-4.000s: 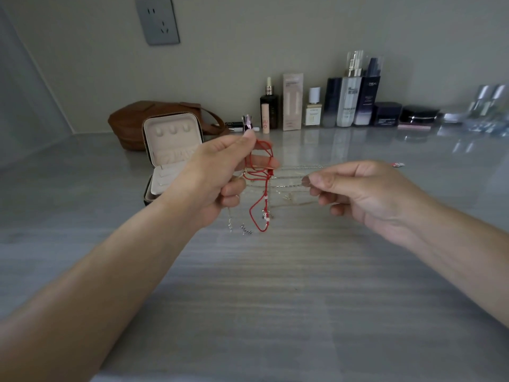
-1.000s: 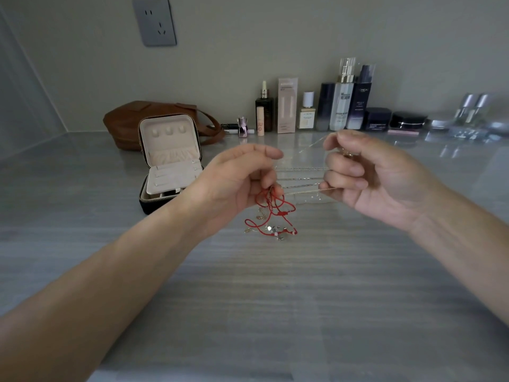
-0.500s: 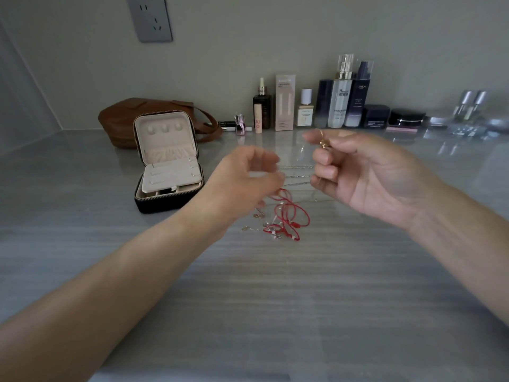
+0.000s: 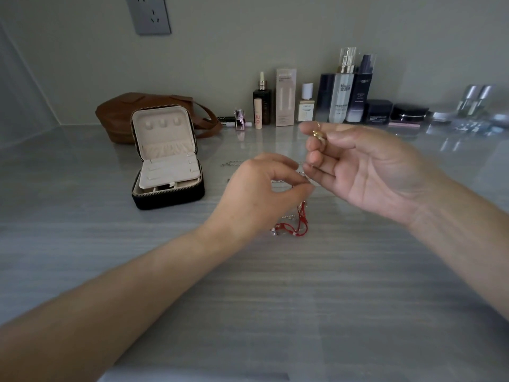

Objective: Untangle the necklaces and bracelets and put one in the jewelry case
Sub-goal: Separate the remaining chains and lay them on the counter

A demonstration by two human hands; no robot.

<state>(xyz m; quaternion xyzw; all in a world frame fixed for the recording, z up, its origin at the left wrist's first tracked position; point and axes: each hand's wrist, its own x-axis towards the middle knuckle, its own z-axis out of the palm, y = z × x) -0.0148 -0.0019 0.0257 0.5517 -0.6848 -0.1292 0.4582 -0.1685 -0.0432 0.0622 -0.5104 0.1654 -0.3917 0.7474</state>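
My left hand [image 4: 261, 194] hovers over the grey countertop and pinches a thin silver chain [image 4: 281, 181] between thumb and fingertips. My right hand [image 4: 366, 169] is raised beside it, thumb and forefinger pinching a small gold piece [image 4: 318, 134] of a fine chain. A red cord bracelet [image 4: 296, 227] with small beads lies in a heap on the counter below my left hand, partly hidden by it. Another silver chain end [image 4: 232, 162] lies on the counter behind my left hand. The black jewelry case [image 4: 168, 194] stands open at the left, its cream lining showing.
A brown leather bag [image 4: 121, 114] sits behind the case against the wall. Several cosmetic bottles and boxes [image 4: 340, 89] line the back wall, with dark jars [image 4: 407, 113] further right. A wall socket [image 4: 148, 13] is above.
The red bracelet dropped from my left hand onto the counter. My left hand now pinches a silver chain, and my right hand rose with the gold piece pinched.
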